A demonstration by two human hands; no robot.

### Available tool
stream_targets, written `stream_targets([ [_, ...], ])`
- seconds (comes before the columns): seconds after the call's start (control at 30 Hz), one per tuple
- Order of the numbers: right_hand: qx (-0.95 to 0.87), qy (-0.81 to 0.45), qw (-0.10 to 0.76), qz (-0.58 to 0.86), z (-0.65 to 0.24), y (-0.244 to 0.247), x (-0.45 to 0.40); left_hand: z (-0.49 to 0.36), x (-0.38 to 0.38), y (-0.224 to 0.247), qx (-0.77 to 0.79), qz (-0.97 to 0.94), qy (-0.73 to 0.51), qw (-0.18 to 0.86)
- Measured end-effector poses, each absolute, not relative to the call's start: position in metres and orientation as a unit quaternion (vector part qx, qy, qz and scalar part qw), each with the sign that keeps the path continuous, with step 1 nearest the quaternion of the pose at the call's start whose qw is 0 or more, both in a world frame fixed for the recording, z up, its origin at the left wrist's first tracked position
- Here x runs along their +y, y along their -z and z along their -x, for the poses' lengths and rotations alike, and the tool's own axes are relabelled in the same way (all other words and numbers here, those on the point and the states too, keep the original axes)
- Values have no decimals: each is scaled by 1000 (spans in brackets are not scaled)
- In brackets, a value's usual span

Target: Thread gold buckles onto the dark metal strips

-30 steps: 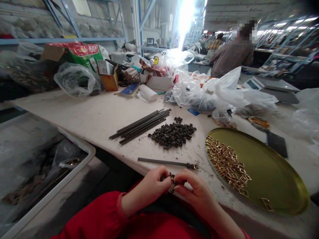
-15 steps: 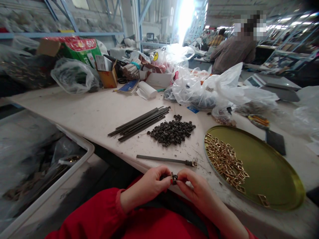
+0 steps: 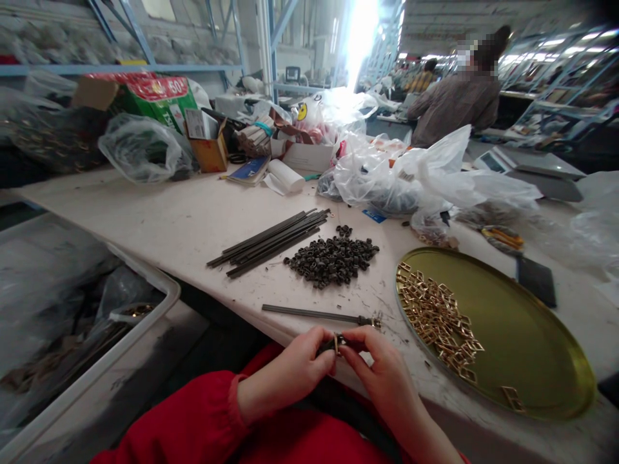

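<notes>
At the table's front edge, my left hand [image 3: 304, 362] pinches a dark narrow strap [image 3: 327, 346] with a small gold buckle [image 3: 336, 344] on it. My right hand [image 3: 382, 364] grips the strap's other side at the buckle between thumb and fingers. Both hands partly hide the piece. Just beyond them lies a finished-looking strap [image 3: 309, 314] with a buckle at its right end. Behind it is a heap of small dark loops [image 3: 333, 261], and left of that a bundle of flat dark straps [image 3: 271, 241]. Gold buckles [image 3: 438, 316] are heaped on the round tray.
The gold-coloured tray [image 3: 527, 341] stands at the right, a dark flat object [image 3: 536, 281] beside it. Plastic bags [image 3: 382, 174], a blue booklet [image 3: 250, 169] and boxes line the back. A white bin [image 3: 164, 290] stands lower left. A person [image 3: 454, 106] is farther off.
My fingers have shifted slightly around the strap and buckle, with the right fingers closer over the strap end. The view has moved a little; items on the table stay put.
</notes>
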State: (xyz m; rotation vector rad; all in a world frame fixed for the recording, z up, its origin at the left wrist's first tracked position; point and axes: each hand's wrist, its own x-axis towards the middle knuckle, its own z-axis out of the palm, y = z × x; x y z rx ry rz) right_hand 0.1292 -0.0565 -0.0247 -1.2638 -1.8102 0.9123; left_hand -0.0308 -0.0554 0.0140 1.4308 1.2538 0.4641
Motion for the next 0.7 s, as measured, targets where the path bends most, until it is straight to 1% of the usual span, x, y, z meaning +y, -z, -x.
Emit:
stream_targets([
  [0.13, -714, -296, 412, 483, -123, 29, -68, 30, -56, -10, 544, -592, -223, 551],
  [0.3, -726, -283, 416, 469, -122, 32, -78, 30, -61, -4, 543, -583, -241, 555],
  [0.53, -633, -412, 441, 485, -119, 27, -75, 33, -66, -9, 541, -600, -230, 542],
  [0.7, -510, -555, 453, 476, -117, 27, -70, 35, -65, -11, 538, -604, -216, 548],
])
